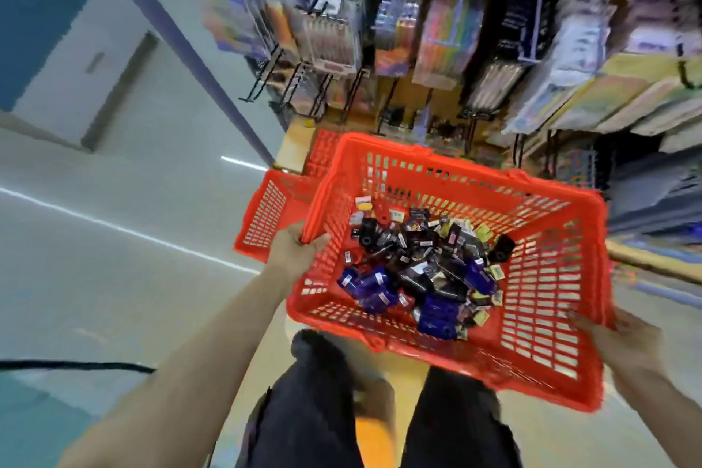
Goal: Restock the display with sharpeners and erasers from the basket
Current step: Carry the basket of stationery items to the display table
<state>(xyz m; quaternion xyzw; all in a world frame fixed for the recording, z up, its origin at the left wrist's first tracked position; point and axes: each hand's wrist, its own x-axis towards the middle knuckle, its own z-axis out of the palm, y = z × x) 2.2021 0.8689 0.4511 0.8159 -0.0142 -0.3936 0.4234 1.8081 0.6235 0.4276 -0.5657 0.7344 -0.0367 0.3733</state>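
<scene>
I hold a red plastic basket (539, 319) in front of me, above my legs. My left hand (294, 249) grips its left rim, thumb inside. My right hand (623, 342) grips the right rim, fingers curled over the edge. On the basket's floor lies a pile of small packaged sharpeners and erasers (421, 270), mostly black and blue with pale labels. The display (437, 34) rises just beyond the basket, with packs of pens and pencils hanging from black hooks. The picture is blurred.
A second red basket (266, 217) sits on the floor behind and to the left of the held one. A grey post (190, 46) edges the display on the left. Pale floor stretches to the left. A black cable (76, 367) crosses the floor at lower left.
</scene>
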